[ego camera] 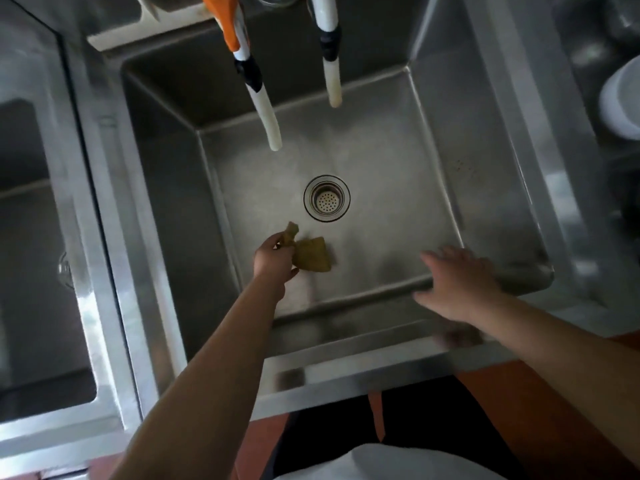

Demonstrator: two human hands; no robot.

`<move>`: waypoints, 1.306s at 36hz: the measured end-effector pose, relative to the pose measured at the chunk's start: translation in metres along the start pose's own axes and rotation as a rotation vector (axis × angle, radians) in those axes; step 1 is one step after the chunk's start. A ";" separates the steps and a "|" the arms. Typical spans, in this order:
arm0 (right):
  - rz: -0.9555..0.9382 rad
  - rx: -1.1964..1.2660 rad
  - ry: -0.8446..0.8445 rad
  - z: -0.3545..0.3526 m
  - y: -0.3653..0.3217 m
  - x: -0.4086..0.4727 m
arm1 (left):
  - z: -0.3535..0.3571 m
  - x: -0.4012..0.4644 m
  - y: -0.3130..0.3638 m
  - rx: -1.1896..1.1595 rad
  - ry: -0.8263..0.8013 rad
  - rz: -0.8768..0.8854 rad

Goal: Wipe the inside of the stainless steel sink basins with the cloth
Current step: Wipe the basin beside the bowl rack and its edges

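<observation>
Currently, cloth (310, 257): bunched, low over the basin (398, 188) floor near the drain (326, 198).
Left hand (274, 257): pinched on one cloth corner.
Right hand (459, 284): spread, empty, blurred.
Risk: thin grip may slip.

Commercial-style kitchen wash area: deep square stainless steel sink basin (433, 140) with perforated drain strainer (327, 199), second basin (38, 271) alongside on left, welded steel rims; two white flexible faucet hoses (268, 112) hanging over basin, orange cloth or glove (225, 22) draped on one; white container (620, 98) and blurred metal ware on steel surface at right; reddish floor below
</observation>
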State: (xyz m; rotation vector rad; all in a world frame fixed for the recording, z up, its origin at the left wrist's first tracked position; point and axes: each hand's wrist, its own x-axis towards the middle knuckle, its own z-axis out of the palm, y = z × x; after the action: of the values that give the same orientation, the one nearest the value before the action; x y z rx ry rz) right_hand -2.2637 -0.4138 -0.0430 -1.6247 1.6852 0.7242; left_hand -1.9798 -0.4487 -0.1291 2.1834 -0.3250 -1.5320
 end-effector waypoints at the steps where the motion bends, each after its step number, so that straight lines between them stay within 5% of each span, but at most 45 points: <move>1: -0.091 0.050 0.038 -0.003 -0.010 0.007 | 0.001 -0.003 0.001 -0.033 -0.023 -0.015; 5: -0.282 0.551 -0.073 -0.009 -0.056 0.037 | 0.006 -0.010 0.004 -0.142 -0.051 0.031; 12: -0.134 1.205 -0.217 -0.004 -0.102 0.098 | 0.014 -0.001 0.008 -0.272 -0.243 0.021; 21: -0.371 1.211 -0.118 -0.022 -0.113 0.163 | 0.012 0.030 0.027 -0.282 -0.457 -0.042; 27: -0.301 1.235 -0.415 -0.033 -0.119 0.185 | 0.008 0.049 0.027 -0.292 -0.591 -0.006; 32: -0.229 1.266 -0.274 -0.032 -0.125 0.192 | 0.016 0.061 0.026 -0.257 -0.497 0.067; 38: -0.189 1.326 -0.559 -0.043 -0.107 0.207 | 0.027 0.073 0.038 -0.259 -0.459 0.102; 47: -0.292 0.896 -0.129 -0.034 -0.110 0.225 | 0.044 0.098 0.043 -0.168 -0.335 0.117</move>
State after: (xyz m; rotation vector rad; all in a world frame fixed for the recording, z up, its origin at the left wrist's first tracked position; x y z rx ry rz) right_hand -2.1551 -0.5867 -0.1919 -1.0957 1.3325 -0.0924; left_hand -1.9838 -0.5390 -0.2015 1.7480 -0.4061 -1.7873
